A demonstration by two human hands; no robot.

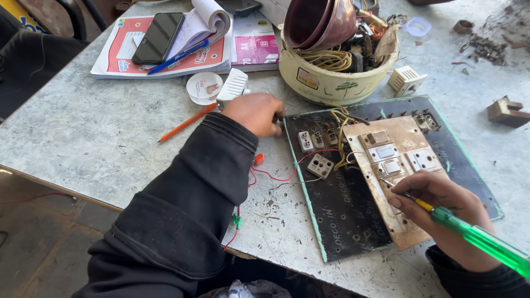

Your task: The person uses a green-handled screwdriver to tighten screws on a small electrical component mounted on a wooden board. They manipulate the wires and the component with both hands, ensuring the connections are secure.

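Note:
My right hand point(441, 212) grips a green-handled screwdriver point(480, 237), its tip resting on a brown switch plate point(395, 165) fitted with several white switches. That plate lies on a dark board point(342, 215) with a green edge. My left hand point(255, 113) rests closed at the board's left edge, fingers curled against it; what it pinches is hidden. Red and yellow wires point(287, 171) run from the switch parts point(320, 165) on the board.
A cream tub point(331, 83) filled with wire and a maroon bowl stands behind the board. An orange pencil point(186, 122), a white lid point(203, 87), notebooks with a phone point(159, 37) and pen lie at the back left. A white socket point(407, 80) sits right.

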